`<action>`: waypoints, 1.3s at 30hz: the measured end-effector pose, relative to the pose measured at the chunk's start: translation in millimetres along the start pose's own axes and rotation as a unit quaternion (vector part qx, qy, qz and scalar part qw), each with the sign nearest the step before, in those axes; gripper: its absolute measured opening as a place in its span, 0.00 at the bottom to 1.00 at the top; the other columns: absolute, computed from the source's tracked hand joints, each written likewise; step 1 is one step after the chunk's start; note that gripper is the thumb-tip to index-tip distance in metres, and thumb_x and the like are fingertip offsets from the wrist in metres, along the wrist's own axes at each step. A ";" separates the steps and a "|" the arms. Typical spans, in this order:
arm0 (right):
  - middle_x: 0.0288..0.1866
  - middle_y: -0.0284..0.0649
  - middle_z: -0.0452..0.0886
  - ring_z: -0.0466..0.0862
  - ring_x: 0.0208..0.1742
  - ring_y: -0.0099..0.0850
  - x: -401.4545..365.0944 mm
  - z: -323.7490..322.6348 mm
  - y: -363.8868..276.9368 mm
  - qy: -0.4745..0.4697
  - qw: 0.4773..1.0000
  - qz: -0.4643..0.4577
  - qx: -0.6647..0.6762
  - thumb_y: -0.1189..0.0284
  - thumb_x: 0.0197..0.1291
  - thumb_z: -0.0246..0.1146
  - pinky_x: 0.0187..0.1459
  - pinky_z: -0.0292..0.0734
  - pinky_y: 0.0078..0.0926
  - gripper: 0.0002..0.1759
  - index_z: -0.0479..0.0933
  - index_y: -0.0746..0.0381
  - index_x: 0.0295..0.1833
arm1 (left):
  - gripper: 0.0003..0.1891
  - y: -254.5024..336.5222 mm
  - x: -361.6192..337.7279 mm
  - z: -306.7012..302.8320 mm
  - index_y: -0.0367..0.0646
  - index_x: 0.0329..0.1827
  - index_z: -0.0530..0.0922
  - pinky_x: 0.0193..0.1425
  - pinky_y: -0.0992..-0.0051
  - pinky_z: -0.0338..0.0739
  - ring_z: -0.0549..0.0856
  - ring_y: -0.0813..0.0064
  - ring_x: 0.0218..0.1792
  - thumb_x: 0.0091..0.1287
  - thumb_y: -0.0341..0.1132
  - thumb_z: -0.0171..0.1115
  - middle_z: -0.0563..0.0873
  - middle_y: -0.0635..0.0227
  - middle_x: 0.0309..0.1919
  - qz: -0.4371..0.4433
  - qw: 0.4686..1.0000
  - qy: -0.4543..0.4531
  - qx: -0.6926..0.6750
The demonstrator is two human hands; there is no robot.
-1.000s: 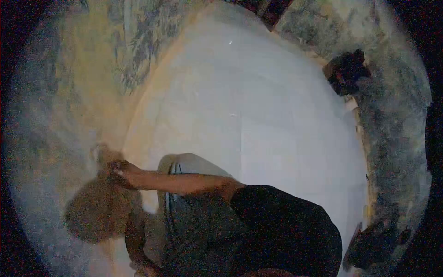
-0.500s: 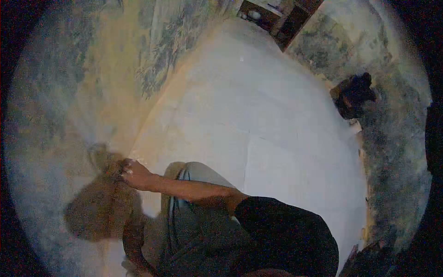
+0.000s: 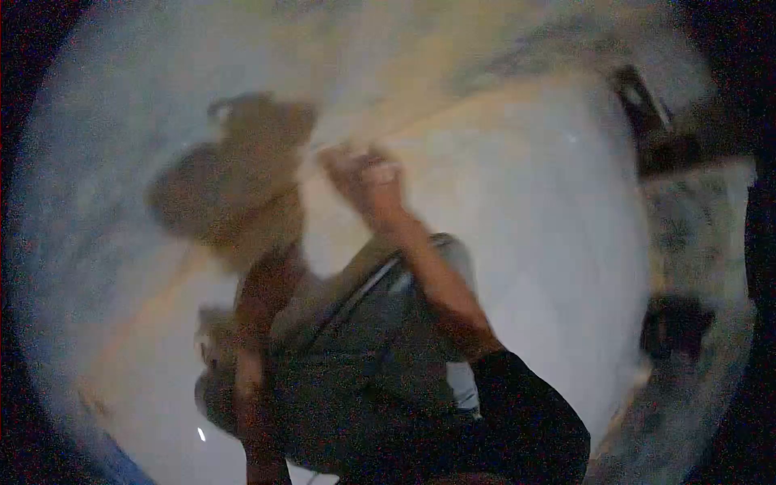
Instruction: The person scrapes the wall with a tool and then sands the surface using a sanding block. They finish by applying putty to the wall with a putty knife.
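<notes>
My right hand [image 3: 368, 182] is raised over the pale surface near its yellowish edge. Its fingers look curled, with whitish marks on them; blur hides what they hold, if anything. My left forearm [image 3: 252, 384] rises from the bottom, and my left hand [image 3: 279, 275] is dark and smeared within the shadow, its fingers not readable. Between the arms are my grey-clad bent legs [image 3: 364, 323]. The broad white surface [image 3: 550, 242] spreads beyond them, and a large shadow [image 3: 226, 178] falls at the upper left.
A brown shelf-like object [image 3: 647, 105] stands at the upper right. Below it, a dark object [image 3: 677, 327] lies on the mottled grey-green ground [image 3: 703, 234] beside the white surface's edge. A blue patch [image 3: 121, 461] shows at the lower left.
The view has turned, and the shelf and dark object appear farther right and lower. My right hand has moved up and right in the frame, off the edge where it was. The shadow sits higher.
</notes>
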State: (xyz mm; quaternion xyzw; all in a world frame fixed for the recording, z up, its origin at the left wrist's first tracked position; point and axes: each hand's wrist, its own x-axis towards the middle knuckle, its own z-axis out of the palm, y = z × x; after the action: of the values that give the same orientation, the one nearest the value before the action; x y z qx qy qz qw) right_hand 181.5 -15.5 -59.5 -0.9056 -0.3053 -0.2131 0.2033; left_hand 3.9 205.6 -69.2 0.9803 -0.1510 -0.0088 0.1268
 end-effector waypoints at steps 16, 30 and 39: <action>0.28 0.42 0.75 0.72 0.26 0.37 73.4 -60.7 14.3 0.068 0.995 -0.069 -0.010 0.80 0.54 0.68 0.27 0.68 0.34 0.18 0.86 0.51 0.50 | 0.27 22.7 38.5 -44.9 0.44 0.69 0.69 0.58 0.51 0.73 0.80 0.49 0.54 0.69 0.45 0.59 0.80 0.48 0.52 -0.110 0.989 0.038 -0.090; 0.22 0.38 0.71 0.70 0.24 0.35 67.0 -32.5 22.8 0.113 0.990 0.024 0.075 0.80 0.51 0.70 0.25 0.66 0.32 0.18 0.87 0.50 0.47 | 0.24 30.8 31.9 -54.0 0.41 0.64 0.73 0.54 0.55 0.76 0.81 0.53 0.47 0.69 0.42 0.59 0.81 0.51 0.43 -0.116 0.984 0.108 -0.082; 0.25 0.40 0.74 0.71 0.24 0.37 81.7 -55.7 10.9 0.136 0.983 -0.095 0.074 0.82 0.50 0.69 0.26 0.67 0.34 0.20 0.84 0.52 0.49 | 0.25 28.8 38.2 -68.6 0.42 0.67 0.71 0.57 0.51 0.76 0.82 0.50 0.50 0.69 0.42 0.59 0.83 0.50 0.49 -0.136 0.984 -0.020 -0.113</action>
State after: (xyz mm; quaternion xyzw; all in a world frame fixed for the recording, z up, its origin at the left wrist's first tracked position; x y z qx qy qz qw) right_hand 232.9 -13.2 25.6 -0.8175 -0.3739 -0.3298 0.2883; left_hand 35.6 184.6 5.2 0.9707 -0.0168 -0.0624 0.2316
